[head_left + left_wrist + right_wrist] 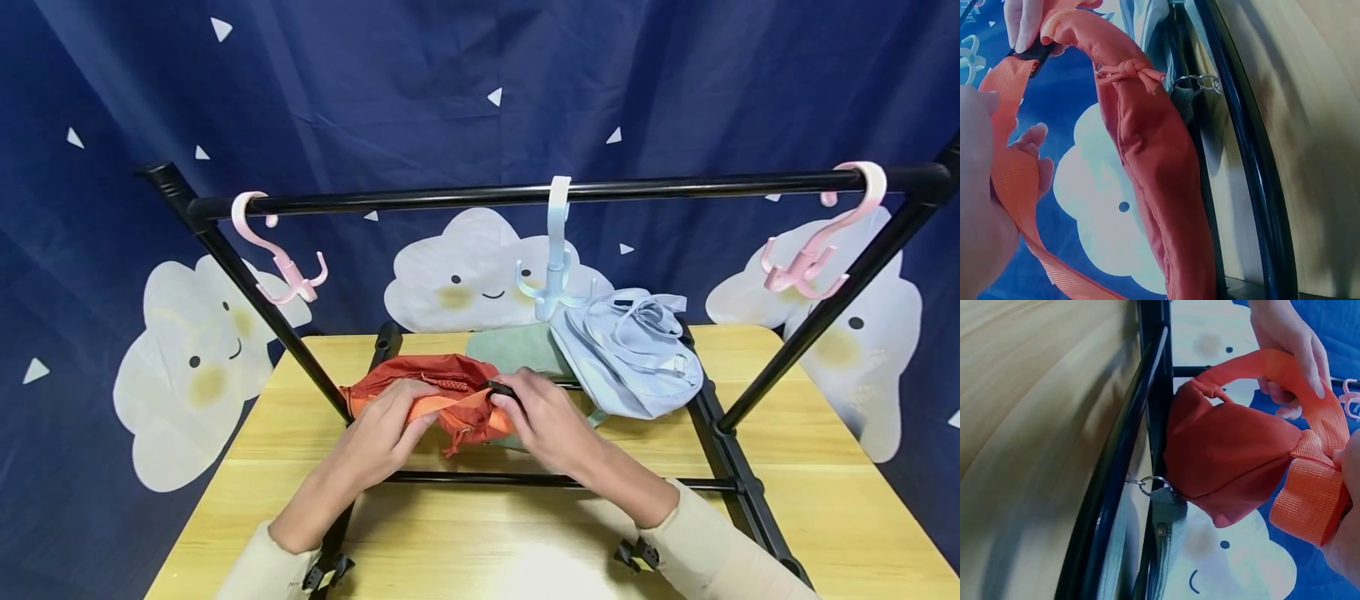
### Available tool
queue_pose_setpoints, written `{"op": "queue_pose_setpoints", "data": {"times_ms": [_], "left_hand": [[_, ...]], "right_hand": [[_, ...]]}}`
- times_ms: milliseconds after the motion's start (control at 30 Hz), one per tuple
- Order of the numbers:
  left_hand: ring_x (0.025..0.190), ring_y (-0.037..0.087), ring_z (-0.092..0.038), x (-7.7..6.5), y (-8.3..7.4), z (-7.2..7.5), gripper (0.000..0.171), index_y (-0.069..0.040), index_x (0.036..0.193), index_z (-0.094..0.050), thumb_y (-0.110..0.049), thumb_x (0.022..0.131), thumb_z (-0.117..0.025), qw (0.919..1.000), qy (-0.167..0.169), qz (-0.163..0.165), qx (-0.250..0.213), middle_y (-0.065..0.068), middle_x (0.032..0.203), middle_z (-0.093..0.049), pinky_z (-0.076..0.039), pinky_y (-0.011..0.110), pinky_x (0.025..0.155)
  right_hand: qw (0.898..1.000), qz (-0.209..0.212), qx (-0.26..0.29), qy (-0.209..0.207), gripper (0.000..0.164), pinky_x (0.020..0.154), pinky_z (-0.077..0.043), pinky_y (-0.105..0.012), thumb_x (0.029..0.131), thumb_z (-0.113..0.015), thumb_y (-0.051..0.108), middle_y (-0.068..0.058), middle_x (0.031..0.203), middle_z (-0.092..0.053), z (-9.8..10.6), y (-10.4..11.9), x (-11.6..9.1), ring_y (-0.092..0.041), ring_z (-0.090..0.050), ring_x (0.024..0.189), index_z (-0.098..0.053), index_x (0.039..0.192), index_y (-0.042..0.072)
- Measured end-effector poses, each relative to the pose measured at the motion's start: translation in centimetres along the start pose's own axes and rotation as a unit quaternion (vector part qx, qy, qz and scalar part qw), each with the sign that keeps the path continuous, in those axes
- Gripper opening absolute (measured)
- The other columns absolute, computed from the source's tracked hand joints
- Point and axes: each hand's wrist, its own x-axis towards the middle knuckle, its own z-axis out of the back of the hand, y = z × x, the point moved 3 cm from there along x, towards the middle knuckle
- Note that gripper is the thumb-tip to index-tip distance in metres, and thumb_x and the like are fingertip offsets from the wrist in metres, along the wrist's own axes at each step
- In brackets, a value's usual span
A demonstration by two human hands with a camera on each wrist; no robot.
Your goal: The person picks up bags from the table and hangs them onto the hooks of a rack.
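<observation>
A red waist bag point(420, 368) with an orange webbing strap point(450, 402) hangs between both hands, above the lower bars of a black rack. My left hand point(384, 425) grips the strap, fingers behind it and thumb in front. Pinched by my right hand point(551, 421) is the strap's other end at a black buckle point(499, 390). In the left wrist view the strap point(1007, 156) runs from my left palm up to the buckle point(1038, 53). The right wrist view shows a strap loop point(1310, 500) beside my right hand point(1344, 531).
A light blue backpack point(633, 358) lies at the right over a green bag point(517, 348). From the rack's top bar point(450, 198) hang a pink hook point(288, 271) at left, a blue hook point(555, 258) mid-bar and a pink hook point(813, 250) at right. Another black bar point(487, 479) crosses low in front.
</observation>
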Motion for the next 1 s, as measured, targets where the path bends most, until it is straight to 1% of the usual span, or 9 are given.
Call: {"op": "queue_pose_setpoints", "data": {"times_ms": [133, 233, 333, 400, 533, 633, 767, 833, 1000], "left_hand": [[0.112, 0.015, -0.069, 0.2, 0.3, 0.6, 0.027, -0.015, 0.123, -0.066, -0.014, 0.096, -0.072, 0.9988, -0.016, -0.046, -0.001, -0.001, 0.120, -0.071, -0.058, 0.038, 0.096], [0.111, 0.016, -0.069, 0.4, 0.3, 1.1, 0.028, -0.015, 0.120, -0.069, -0.008, 0.093, -0.074, 0.9966, -0.024, -0.079, -0.001, 0.000, 0.118, -0.072, -0.057, 0.035, 0.097], [0.109, 0.014, -0.070, 0.5, 0.2, 1.7, 0.028, -0.015, 0.119, -0.070, -0.007, 0.092, -0.074, 0.9952, -0.022, -0.095, -0.001, -0.001, 0.116, -0.072, -0.057, 0.032, 0.096], [0.108, 0.014, -0.070, 0.5, 0.1, 2.0, 0.028, -0.015, 0.120, -0.071, -0.008, 0.093, -0.074, 0.9950, -0.019, -0.098, 0.000, -0.002, 0.116, -0.073, -0.058, 0.032, 0.095], [0.108, 0.016, -0.074, 0.4, 0.2, 2.7, 0.028, -0.014, 0.121, -0.072, -0.007, 0.094, -0.072, 0.9950, -0.022, -0.098, 0.000, -0.002, 0.114, -0.076, -0.060, 0.035, 0.093], [0.099, 0.015, -0.076, 0.2, 0.3, 3.2, 0.022, -0.012, 0.118, -0.073, -0.006, 0.097, -0.069, 0.9941, -0.035, -0.103, 0.004, 0.000, 0.108, -0.079, -0.062, 0.034, 0.085], [0.083, 0.010, -0.075, 0.2, 0.3, 4.0, 0.014, -0.010, 0.112, -0.073, -0.011, 0.103, -0.063, 0.9915, -0.053, -0.119, 0.005, 0.001, 0.099, -0.080, -0.061, 0.030, 0.074], [0.080, 0.009, -0.074, 0.3, 0.3, 4.3, 0.015, -0.010, 0.110, -0.073, -0.015, 0.106, -0.059, 0.9903, -0.059, -0.125, 0.004, 0.001, 0.096, -0.080, -0.061, 0.029, 0.072], [0.078, 0.011, -0.075, 0.4, 0.2, 5.2, 0.033, -0.007, 0.108, -0.073, -0.027, 0.111, -0.047, 0.9885, -0.066, -0.136, 0.012, 0.003, 0.094, -0.080, -0.062, 0.031, 0.071]], "right_hand": [[1.000, 0.017, -0.005, -0.014, 0.028, 0.075, -0.056, -0.032, 0.109, -0.053, 0.027, -0.004, 0.090, -0.067, 0.2, 0.1, 0.5, -0.017, -0.061, 0.082, -0.068, 0.115, 0.004], [0.999, 0.036, -0.015, -0.027, 0.030, 0.082, -0.056, -0.036, 0.110, -0.051, 0.028, -0.004, 0.090, -0.068, 0.3, 0.2, 0.8, -0.021, -0.063, 0.084, -0.068, 0.114, 0.003], [0.998, 0.047, -0.023, -0.033, 0.032, 0.086, -0.054, -0.039, 0.110, -0.050, 0.030, -0.004, 0.086, -0.066, 0.6, 0.3, 1.3, -0.023, -0.062, 0.082, -0.067, 0.111, 0.003], [0.998, 0.051, -0.028, -0.032, 0.033, 0.087, -0.053, -0.039, 0.111, -0.048, 0.030, -0.003, 0.083, -0.064, 0.7, 0.3, 1.5, -0.023, -0.060, 0.081, -0.067, 0.110, 0.004], [0.997, 0.061, -0.037, -0.030, 0.036, 0.082, -0.052, -0.037, 0.112, -0.044, 0.032, -0.003, 0.079, -0.060, 1.1, 0.6, 2.2, -0.023, -0.056, 0.077, -0.066, 0.108, 0.004], [0.996, 0.070, -0.041, -0.030, 0.037, 0.079, -0.052, -0.037, 0.112, -0.044, 0.032, -0.004, 0.080, -0.061, 1.4, 0.9, 2.8, -0.023, -0.056, 0.077, -0.066, 0.108, 0.003], [0.996, 0.072, -0.038, -0.029, 0.034, 0.079, -0.056, -0.036, 0.111, -0.047, 0.029, -0.006, 0.088, -0.068, 1.8, 1.3, 3.5, -0.024, -0.062, 0.083, -0.067, 0.112, 0.001], [0.997, 0.071, -0.035, -0.027, 0.033, 0.081, -0.058, -0.036, 0.111, -0.048, 0.027, -0.007, 0.092, -0.070, 1.9, 1.5, 3.8, -0.024, -0.064, 0.087, -0.067, 0.113, 0.001], [0.996, 0.076, -0.032, -0.026, 0.032, 0.082, -0.059, -0.035, 0.111, -0.048, 0.027, -0.008, 0.097, -0.073, 2.2, 2.1, 4.3, -0.023, -0.065, 0.089, -0.067, 0.114, 0.002]]}}
